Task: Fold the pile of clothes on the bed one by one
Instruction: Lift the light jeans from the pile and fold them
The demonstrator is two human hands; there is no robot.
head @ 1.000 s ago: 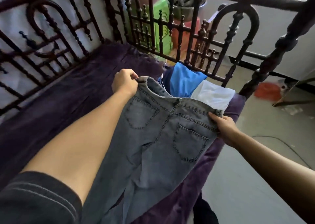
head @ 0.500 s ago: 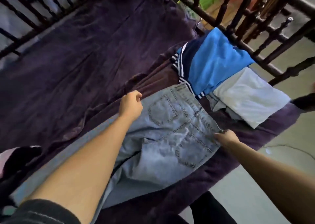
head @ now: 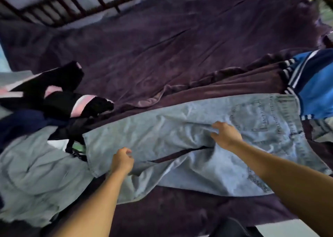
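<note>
From the head view, you are at the start of folding the jeans (head: 180, 128). They lie spread flat, seat up, across the near side of the bed (head: 162, 47), with the waistband to your right and the two legs running left, a dark gap open between them. Your right hand (head: 226, 135) is on the denim at the crotch, just left of the back pocket. Its fingers are spread and bent with the tips pressing the cloth, and it grips nothing. Your left hand (head: 122, 160) sits on the inner edge of the near leg, fingers curled in. The blur hides whether it is pinching the fabric, so I cannot tell. The next move probably calls for bringing one leg over the other: take a firm hold of a leg, keep the seat pinned with your right hand, and line up the seams before you flatten it. The leg ends reach the pile of clothes (head: 54, 101) on your left, where a black and pink garment and a pale one wait unfolded, so keep the hems from snagging there. A blue top (head: 315, 85), which looks already folded, lies just beyond the waistband at the right.
</note>
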